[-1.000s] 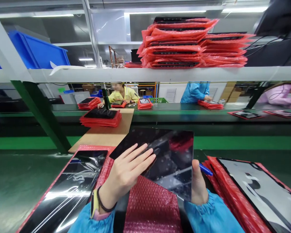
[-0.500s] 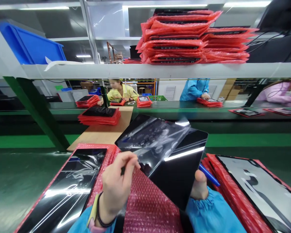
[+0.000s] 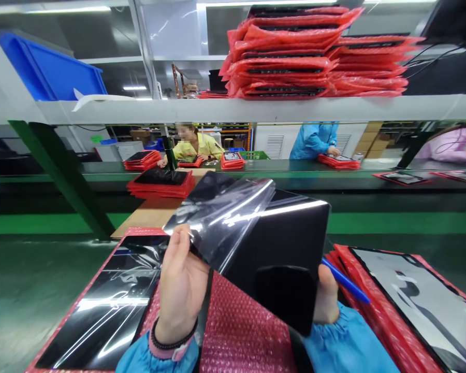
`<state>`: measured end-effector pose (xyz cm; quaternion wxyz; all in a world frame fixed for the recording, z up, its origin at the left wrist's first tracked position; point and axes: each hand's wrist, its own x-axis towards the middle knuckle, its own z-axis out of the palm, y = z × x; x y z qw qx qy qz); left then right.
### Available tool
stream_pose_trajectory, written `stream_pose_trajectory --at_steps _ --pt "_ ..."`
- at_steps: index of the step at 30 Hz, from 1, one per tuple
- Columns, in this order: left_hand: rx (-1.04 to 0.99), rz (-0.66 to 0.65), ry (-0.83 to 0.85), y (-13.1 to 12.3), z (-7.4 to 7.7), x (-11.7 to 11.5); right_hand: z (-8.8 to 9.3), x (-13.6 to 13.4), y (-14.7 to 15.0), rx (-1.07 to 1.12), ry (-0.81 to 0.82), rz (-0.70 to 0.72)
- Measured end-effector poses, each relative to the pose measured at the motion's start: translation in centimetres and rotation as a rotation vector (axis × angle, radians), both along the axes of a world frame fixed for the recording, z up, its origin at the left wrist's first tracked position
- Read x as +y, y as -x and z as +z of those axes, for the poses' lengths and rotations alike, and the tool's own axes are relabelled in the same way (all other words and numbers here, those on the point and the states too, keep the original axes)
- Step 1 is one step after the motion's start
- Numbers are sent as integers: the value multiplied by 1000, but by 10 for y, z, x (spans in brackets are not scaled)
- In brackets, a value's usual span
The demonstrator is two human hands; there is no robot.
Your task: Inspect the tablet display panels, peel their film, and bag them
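My right hand (image 3: 326, 298) grips the right edge of a glossy black screen panel (image 3: 285, 238), held tilted in front of me. A blue pen (image 3: 347, 282) sticks out beside that hand; how it is held is hidden. The fingertips of my left hand (image 3: 182, 292) are closed in a pinch on a clear protective film (image 3: 233, 223). This film is lifted and curled over the panel's left part, while the right part is bare and reflects a light. Below the panel lies red bubble wrap (image 3: 244, 331).
At left, another film-covered black screen (image 3: 112, 295) rests on red bubble wrap. Grey-backed panels (image 3: 411, 295) lie on red wrap at right. A stack of red-wrapped panels (image 3: 283, 62) fills the shelf above. Co-workers (image 3: 196, 145) sit and stand across the green-edged line.
My left hand has moved left and up, drawing the film further leftward off the panel. More of the black surface is bare, and the panel has turned slightly.
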<state>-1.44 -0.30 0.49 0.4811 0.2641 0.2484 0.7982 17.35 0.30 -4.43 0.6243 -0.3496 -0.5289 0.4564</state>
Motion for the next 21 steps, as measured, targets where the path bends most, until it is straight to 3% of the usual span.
stream_pose_trajectory --at_steps 3,6,11,21 --pt "19 142 -88 6 3 -4 26 -9 11 156 -21 130" --pt "55 244 -128 12 3 -7 40 -18 18 51 -71 216" --pt "57 293 -108 17 -1 -5 37 -28 23 -70 -43 204" --pt "-8 303 -14 33 11 6 30 -36 29 107 64 400"
